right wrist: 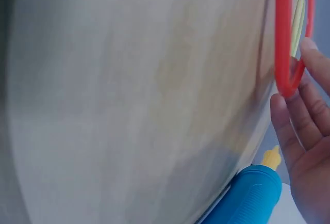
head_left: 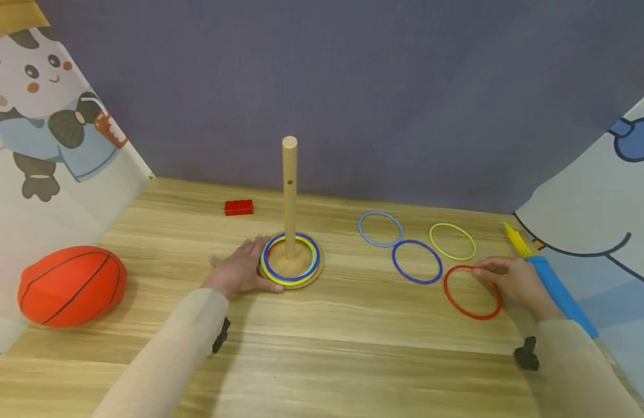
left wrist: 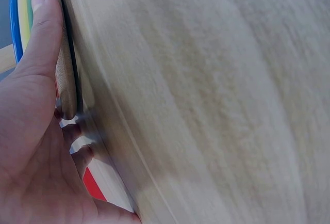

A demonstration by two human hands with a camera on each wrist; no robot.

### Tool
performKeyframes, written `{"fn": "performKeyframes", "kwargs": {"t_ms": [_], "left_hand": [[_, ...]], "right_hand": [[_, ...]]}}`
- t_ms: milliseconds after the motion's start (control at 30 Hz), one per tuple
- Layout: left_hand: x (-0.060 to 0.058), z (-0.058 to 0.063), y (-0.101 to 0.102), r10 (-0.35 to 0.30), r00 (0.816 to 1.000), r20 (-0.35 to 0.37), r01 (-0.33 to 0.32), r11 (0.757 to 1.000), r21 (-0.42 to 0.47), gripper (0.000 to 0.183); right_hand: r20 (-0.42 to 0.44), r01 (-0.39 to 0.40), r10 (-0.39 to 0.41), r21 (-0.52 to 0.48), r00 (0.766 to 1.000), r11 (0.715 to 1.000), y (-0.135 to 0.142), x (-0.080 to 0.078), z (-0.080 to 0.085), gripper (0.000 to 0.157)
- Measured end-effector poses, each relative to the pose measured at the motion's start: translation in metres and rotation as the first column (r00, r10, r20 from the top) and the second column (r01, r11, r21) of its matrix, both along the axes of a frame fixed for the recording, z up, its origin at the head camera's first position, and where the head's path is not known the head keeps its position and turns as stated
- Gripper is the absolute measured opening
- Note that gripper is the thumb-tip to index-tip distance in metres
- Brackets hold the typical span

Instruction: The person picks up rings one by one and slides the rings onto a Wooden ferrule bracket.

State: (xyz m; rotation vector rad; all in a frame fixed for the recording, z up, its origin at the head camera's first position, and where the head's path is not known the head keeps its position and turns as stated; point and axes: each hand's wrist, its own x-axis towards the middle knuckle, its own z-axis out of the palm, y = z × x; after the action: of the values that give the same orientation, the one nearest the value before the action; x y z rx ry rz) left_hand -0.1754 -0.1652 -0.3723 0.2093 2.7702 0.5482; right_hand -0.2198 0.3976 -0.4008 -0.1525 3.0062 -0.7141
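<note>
A ring toss stand has an upright wooden post [head_left: 290, 215] on a round base [head_left: 299, 267], with several coloured rings, blue and yellow uppermost, lying around the post's foot. My left hand [head_left: 243, 270] holds the base's left side, thumb at the near edge and fingers behind. The left wrist view shows that thumb [left wrist: 45, 33] against the stacked rings and base. At the right, my right hand [head_left: 515, 281] pinches a red ring [right wrist: 283, 33] by its far right edge between thumb and fingers. In the right wrist view the ring appears slightly above the tabletop.
Light blue [head_left: 376, 212], dark blue [head_left: 423, 283] and yellow [head_left: 447, 224] rings lie right of the stand. A blue toy with a yellow tip [head_left: 559, 293] lies beside the right hand. A red block [head_left: 238, 207] sits behind the left hand; an orange basketball [head_left: 73, 286] lies far left.
</note>
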Motion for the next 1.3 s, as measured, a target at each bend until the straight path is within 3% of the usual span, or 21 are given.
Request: {"fn": "performKeyframes", "kwargs": {"t_ms": [400, 533, 667, 767, 900, 1300], "left_hand": [[0.0, 0.0, 0.001, -0.003, 1.0, 0.001, 0.003, 1.0, 0.002, 0.121], [0.0, 0.0, 0.001, 0.0, 1.0, 0.007, 0.0, 1.0, 0.001, 0.121], [0.001, 0.001, 0.001, -0.001, 1.0, 0.008, 0.001, 1.0, -0.001, 0.121], [0.0, 0.001, 0.001, -0.002, 1.0, 0.003, 0.002, 1.0, 0.002, 0.121], [0.0, -0.001, 0.0, -0.001, 1.0, -0.006, 0.001, 1.0, 0.006, 0.121], [0.0, -0.001, 0.0, -0.002, 1.0, -0.01, 0.002, 1.0, 0.005, 0.121]], "right_hand": [[-0.068, -0.085, 0.089, 0.059, 0.994, 0.995, -0.005, 0.005, 0.019, 0.032], [-0.092, -0.11, 0.112, 0.029, 0.989, 0.994, -0.008, 0.005, 0.028, 0.025], [-0.175, -0.172, 0.169, 0.001, 0.97, 0.985, -0.011, 0.006, 0.039, 0.017], [-0.235, -0.203, 0.205, 0.036, 0.95, 0.979, -0.017, 0.007, 0.052, 0.014], [-0.271, -0.223, 0.243, 0.101, 0.931, 0.969, -0.029, 0.008, 0.07, 0.013], [-0.351, -0.243, 0.286, 0.163, 0.892, 0.956, -0.072, 0.01, 0.111, 0.015]]}}
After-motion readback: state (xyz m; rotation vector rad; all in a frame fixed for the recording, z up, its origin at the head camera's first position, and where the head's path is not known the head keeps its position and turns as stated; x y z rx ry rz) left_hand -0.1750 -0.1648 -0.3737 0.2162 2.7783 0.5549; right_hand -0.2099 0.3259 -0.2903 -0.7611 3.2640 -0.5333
